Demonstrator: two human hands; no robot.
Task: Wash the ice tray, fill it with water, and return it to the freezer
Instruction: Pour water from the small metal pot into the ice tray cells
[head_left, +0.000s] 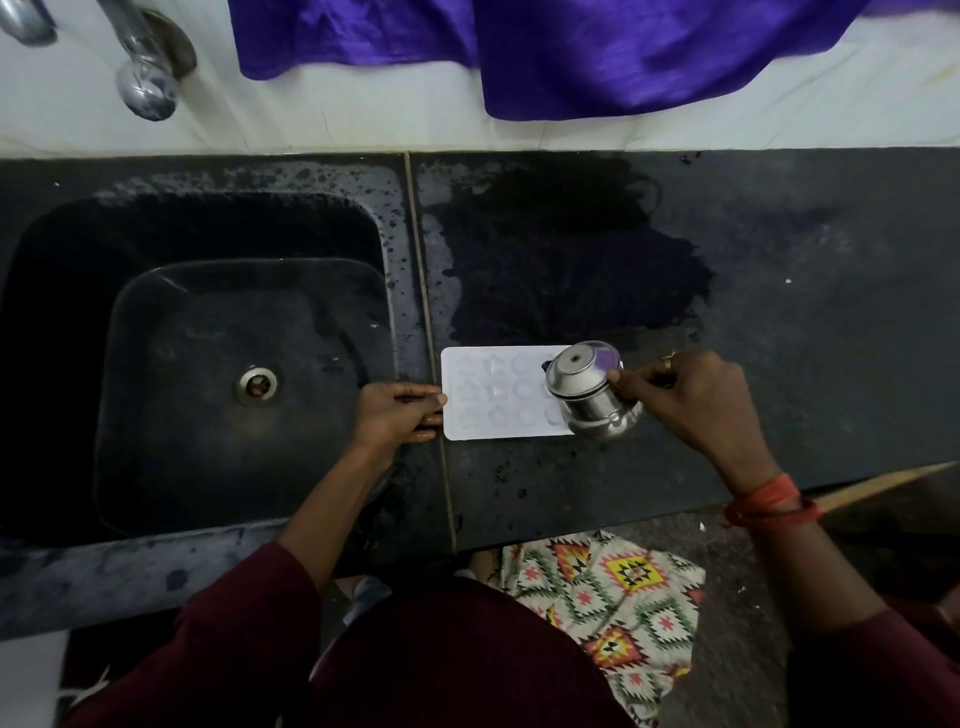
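A white ice tray (493, 395) with shaped cavities lies flat on the dark counter, just right of the sink. My left hand (397, 413) holds the tray's left edge, thumb on top of the rim. My right hand (685, 400) grips a small steel pot (589, 397) and tilts it over the tray's right end, mouth toward the cavities. The pot hides the tray's right edge. Whether water is flowing cannot be seen.
A black sink (156, 291) with a metal drain (257, 385) lies to the left. Two steel taps (145, 78) hang above it. Purple cloth (571, 52) drapes over the white wall behind. A wet patch (561, 260) darkens the counter (805, 312). A patterned cloth (613, 603) lies on the floor below.
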